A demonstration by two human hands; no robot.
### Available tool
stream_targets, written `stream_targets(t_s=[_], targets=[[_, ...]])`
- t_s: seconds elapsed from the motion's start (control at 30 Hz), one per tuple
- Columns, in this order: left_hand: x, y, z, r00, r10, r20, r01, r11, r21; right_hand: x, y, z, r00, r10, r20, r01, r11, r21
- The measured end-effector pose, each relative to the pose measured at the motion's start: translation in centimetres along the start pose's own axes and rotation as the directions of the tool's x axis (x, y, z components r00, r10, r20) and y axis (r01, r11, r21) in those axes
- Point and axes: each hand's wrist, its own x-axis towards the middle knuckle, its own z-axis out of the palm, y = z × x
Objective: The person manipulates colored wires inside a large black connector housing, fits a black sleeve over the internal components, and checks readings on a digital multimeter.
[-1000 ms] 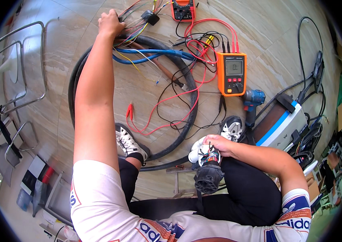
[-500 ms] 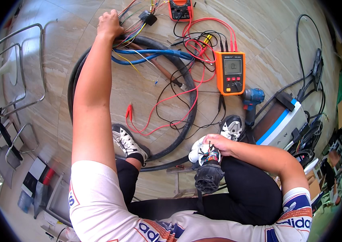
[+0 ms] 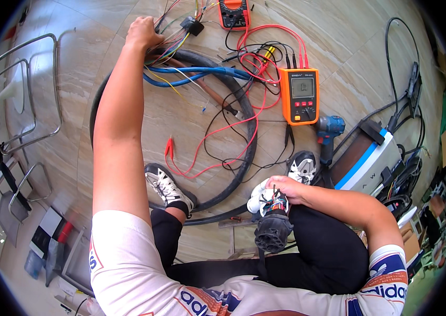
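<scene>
At the far left, my left hand [image 3: 142, 35] is closed among the thin coloured wires [image 3: 173, 45] that fan out by the end of a thick black cable [image 3: 241, 100]. Its fingertips are partly hidden. Those wires lead towards a small black block [image 3: 192, 26]. Near my right knee, my right hand [image 3: 287, 188] grips a round black multi-pin connector [image 3: 274, 231] by the coloured wires at its back. The connector's holed face points towards me. A white, bulky curved piece [image 3: 257, 199] sits beside those wires, under my fingers.
An orange meter [image 3: 300, 95] lies beyond my right hand, with red and black leads tangled inside the cable loop. A second, red meter [image 3: 233, 13] is farther off. A blue power tool [image 3: 329, 129] and a white-and-blue box [image 3: 370, 160] are at right; metal chair frames [image 3: 54, 89] at left.
My left hand has shifted slightly, and the wires by it have moved a little. My right hand and the connector have stayed almost where they were.
</scene>
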Motion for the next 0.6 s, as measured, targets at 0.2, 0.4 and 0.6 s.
stream_targets(t_s=[0.2,0.4,0.6], targets=[[0.1,0.3,0.4,0.999,-0.026,-0.047,0.022,0.995,-0.102,0.3,0.3,-0.3,1.0,-0.006,0.014,0.006,1.0,0.018],[-0.4,0.4,1.9,0.973,0.122,-0.198,-0.156,0.974,-0.165,0.2,0.3,-0.4,1.0,-0.008,0.005,0.007,1.0,0.015],[-0.7,-1.2,3.0,0.904,0.27,-0.333,-0.352,0.91,-0.219,0.1,0.2,-0.2,1.0,-0.005,0.006,0.005,1.0,0.019]])
